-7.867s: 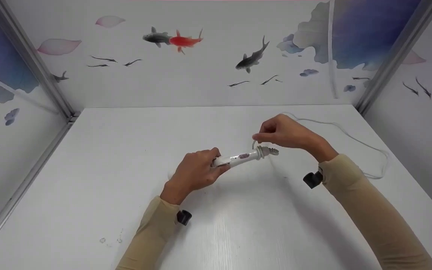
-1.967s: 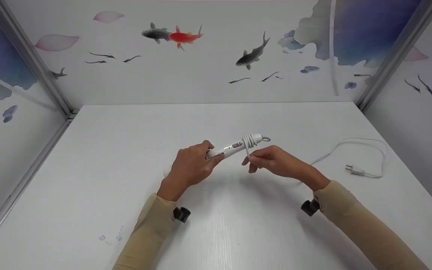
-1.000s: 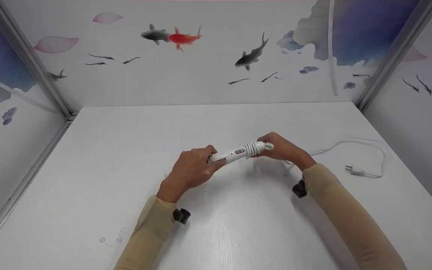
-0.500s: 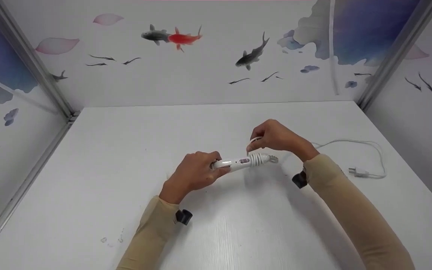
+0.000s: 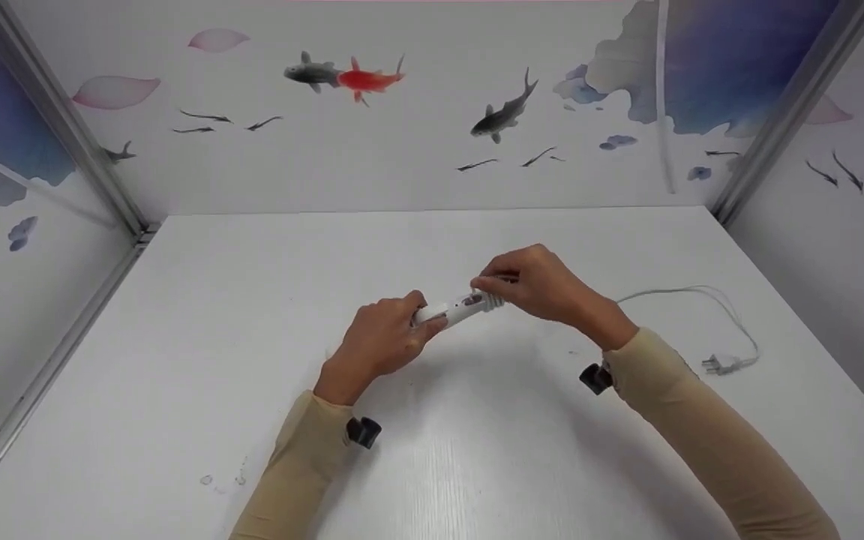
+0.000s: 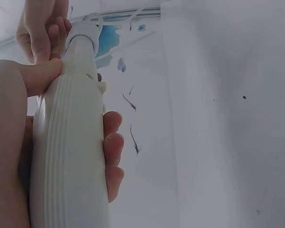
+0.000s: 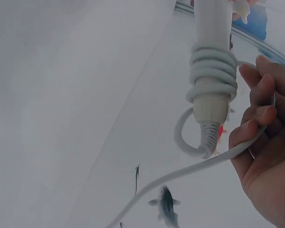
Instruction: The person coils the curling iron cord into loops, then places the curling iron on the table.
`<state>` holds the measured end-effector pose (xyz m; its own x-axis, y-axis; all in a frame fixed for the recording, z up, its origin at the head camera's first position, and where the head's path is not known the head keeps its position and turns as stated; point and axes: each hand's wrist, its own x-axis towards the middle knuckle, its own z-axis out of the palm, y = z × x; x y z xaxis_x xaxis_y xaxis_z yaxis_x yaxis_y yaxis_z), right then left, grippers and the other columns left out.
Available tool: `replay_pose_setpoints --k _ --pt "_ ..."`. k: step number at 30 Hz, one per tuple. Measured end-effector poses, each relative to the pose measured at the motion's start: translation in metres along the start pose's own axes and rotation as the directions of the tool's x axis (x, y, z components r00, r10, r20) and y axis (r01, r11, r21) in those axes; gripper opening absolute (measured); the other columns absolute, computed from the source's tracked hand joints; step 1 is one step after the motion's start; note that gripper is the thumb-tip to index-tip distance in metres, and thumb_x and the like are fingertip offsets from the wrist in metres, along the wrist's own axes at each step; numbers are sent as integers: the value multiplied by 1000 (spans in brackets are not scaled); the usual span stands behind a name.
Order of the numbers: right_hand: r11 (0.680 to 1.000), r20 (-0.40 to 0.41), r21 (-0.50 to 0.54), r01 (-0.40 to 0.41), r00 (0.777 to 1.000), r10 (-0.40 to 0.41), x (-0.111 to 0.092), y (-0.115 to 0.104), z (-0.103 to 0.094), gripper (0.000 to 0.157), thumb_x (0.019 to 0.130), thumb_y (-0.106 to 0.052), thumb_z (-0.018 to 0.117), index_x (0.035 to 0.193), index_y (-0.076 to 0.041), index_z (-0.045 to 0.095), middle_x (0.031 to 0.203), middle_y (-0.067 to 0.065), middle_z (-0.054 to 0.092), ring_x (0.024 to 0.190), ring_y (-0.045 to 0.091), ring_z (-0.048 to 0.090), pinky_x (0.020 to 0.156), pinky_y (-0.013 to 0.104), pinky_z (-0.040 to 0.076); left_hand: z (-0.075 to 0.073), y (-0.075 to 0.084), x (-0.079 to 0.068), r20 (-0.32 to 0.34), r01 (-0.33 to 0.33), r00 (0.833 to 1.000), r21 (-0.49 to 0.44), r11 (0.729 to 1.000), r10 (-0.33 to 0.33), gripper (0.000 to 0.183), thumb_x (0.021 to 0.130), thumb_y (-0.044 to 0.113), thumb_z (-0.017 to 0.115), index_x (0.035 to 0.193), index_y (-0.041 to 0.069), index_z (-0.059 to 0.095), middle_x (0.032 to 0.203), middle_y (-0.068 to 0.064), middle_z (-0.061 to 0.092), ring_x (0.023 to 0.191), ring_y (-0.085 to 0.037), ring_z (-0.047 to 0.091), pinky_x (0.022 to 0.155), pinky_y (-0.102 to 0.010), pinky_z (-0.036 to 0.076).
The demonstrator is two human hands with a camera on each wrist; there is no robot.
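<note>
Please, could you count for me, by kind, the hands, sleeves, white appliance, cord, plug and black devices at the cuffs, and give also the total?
Hands: 2 (left hand, right hand)
Sleeves: 2 (left sleeve, right sleeve)
White appliance: 1
White cord: 1
Plug: 1
Black devices: 2 (left device, right device)
Total: 9
</note>
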<state>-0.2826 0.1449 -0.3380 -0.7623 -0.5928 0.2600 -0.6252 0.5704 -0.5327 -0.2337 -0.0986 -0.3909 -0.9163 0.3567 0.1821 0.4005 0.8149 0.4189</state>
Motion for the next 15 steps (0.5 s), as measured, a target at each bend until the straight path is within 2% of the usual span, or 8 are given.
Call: replay_pose_setpoints --k 4,12,15 --pt "999 -46 -5 46 998 -46 -7 -3 2 23 100 -26 63 100 -10 78 76 3 70 64 12 52 61 24 44 -1 -2 1 -43 7 999 12 1000 -6 41 102 44 53 112 5 61 78 -5 61 64 -17 50 59 -30 40" --pt "998 -60 56 -14 998 18 -21 4 7 21 103 -21 57 105 -10 75 70 2 61 60 12 45 56 22 36 -3 -3 0 -106 29 994 35 999 -25 40 101 42 55 114 4 62 86 -9 68 66 -18 53 62 -33 46" --pt "996 -40 91 -22 999 26 -24 5 12 22 104 -21 55 105 -10 75 72 3 63 61 13 49 55 22 39 -3 -3 0 -133 28 991 35 999 -24 40 101 41 56 113 4 63 87 -9 69 66 -18 53 62 -34 47"
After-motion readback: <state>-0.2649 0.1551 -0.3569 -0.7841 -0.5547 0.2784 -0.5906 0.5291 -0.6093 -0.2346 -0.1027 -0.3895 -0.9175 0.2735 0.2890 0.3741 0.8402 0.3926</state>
